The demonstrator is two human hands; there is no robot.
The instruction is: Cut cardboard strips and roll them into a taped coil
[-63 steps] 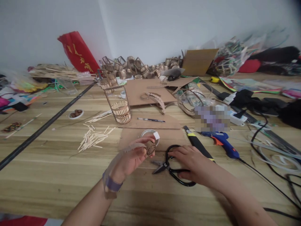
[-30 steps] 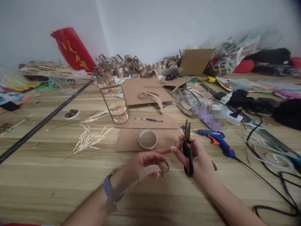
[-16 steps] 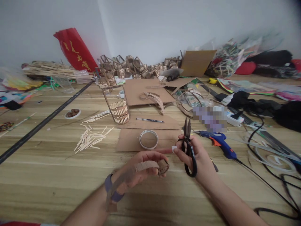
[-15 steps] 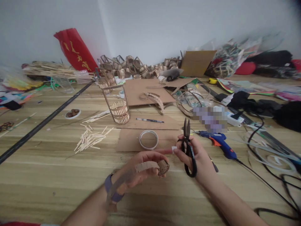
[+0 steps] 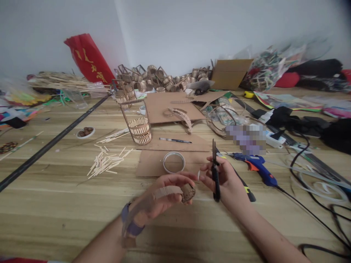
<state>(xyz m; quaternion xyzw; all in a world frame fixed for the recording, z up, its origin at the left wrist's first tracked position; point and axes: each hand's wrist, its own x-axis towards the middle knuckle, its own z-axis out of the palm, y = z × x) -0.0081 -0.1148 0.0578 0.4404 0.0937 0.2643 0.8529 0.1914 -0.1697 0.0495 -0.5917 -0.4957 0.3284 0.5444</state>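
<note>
My left hand [image 5: 161, 195] is closed around a coiled strip of brown corrugated cardboard [image 5: 188, 193]; the strip's loose tail curves back over the wrist. In my right hand [image 5: 223, 179] is a pair of black-handled scissors [image 5: 216, 180], blades up and seen almost edge-on. A small white piece [image 5: 199, 175], perhaps tape, sits between my right fingertips and the outstretched left index finger. Just beyond the hands, a roll of tape [image 5: 174, 162] lies on a cardboard sheet [image 5: 150, 164].
A blue glue gun [image 5: 256, 164] and a yellow-black knife [image 5: 249, 191] lie to the right, near cables. Small sticks [image 5: 105, 162], a bowl of brown balls [image 5: 85, 132], and a slatted bucket [image 5: 140, 130] stand left. A pen [image 5: 175, 140] lies behind the tape roll.
The scissors have turned from showing their spread handles to nearly edge-on. My right hand has rotated, uncovering more of the knife; my left hand has shifted slightly left.
</note>
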